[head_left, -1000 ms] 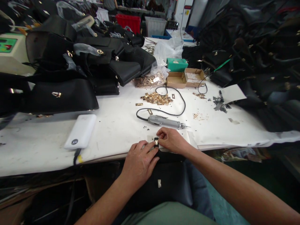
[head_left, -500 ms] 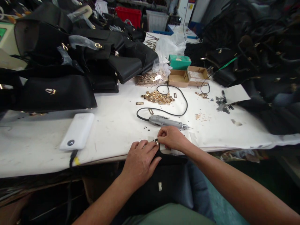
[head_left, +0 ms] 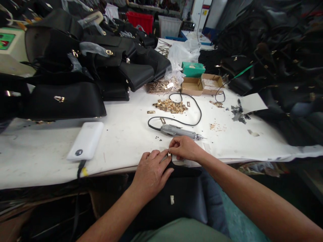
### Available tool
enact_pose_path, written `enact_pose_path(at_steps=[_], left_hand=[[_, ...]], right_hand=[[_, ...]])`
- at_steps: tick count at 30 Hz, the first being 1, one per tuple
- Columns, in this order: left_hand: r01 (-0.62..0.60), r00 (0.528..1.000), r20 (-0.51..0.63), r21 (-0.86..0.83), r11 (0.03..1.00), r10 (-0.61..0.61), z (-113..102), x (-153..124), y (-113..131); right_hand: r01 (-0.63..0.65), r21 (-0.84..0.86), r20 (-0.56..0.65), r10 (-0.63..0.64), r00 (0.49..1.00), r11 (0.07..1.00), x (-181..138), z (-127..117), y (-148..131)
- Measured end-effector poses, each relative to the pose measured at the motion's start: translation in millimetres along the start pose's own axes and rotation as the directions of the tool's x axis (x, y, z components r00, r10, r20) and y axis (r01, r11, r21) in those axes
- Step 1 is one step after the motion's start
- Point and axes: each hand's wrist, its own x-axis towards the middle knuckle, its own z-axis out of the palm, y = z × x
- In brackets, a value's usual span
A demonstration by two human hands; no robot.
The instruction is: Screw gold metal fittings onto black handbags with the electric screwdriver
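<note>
A black bag (head_left: 181,191) lies over my lap, its flap drawn up onto the front edge of the table. My left hand (head_left: 152,171) rests on that flap with the fingers stretched out and the thumb apart. Between the two hands a small gold metal fitting (head_left: 169,154) shows on the flap, next to my left fingertips. My right hand (head_left: 183,148) is closed in a pinch right beside the fitting; what its fingertips hold is hidden. Just beyond the hands lies a grey electric screwdriver (head_left: 178,130) with its bit pointing right.
Gold metal plates (head_left: 170,106) are heaped past the screwdriver's looped black cord (head_left: 200,112). To the left lie a white power bank (head_left: 87,141) and black bags (head_left: 68,101). Cardboard boxes (head_left: 191,86), a green box (head_left: 193,69) and dark metal pieces (head_left: 239,114) sit farther back.
My right fingertips have shifted slightly left at the fitting, which shows less dark on top. The left hand stays in place. The camera view has moved slightly.
</note>
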Motion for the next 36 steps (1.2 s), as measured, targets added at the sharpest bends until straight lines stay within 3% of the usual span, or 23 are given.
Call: enact_pose_path(at_steps=[10,14,16,18,21,24,29,36], left_hand=[[0.021,0.999,0.037,0.031,0.999,-0.023,-3.9,0.1,5.9],[0.035,0.999,-0.004,0.010,0.999,-0.035,-3.1,-2.9,5.9],[0.038,0.998,-0.044,0.002,0.999,-0.038,-0.5,-4.6,4.0],[0.033,0.996,-0.081,-0.003,0.999,-0.033,3.1,-5.9,1.6],[0.022,0.991,-0.131,0.005,1.000,-0.021,7.7,-8.0,-1.0],[0.011,0.986,-0.166,0.028,1.000,-0.007,9.7,-9.9,-2.6],[-0.021,0.982,-0.187,0.064,0.998,0.033,11.4,-10.7,-5.7],[0.001,0.983,-0.181,0.017,1.000,0.003,15.5,-12.1,-5.3]], right_hand=[[0.001,0.027,-0.119,0.002,0.993,1.000,-4.1,8.6,-2.6],[0.008,0.115,-0.099,0.004,0.995,0.993,-8.4,10.3,0.1],[0.073,0.111,-0.116,-0.060,0.991,0.991,-8.5,7.3,-2.0],[0.171,0.031,-0.179,-0.163,0.970,0.985,-4.0,-1.2,-8.5],[0.271,-0.179,-0.313,-0.316,0.896,0.946,15.3,-22.4,-25.5],[0.299,-0.423,-0.293,-0.441,0.848,0.855,49.5,-42.8,-43.1],[0.240,-0.638,-0.111,-0.397,0.911,0.731,100.9,-54.3,-59.6],[0.241,-0.733,-0.030,-0.384,0.923,0.636,112.5,-56.3,-63.3]])
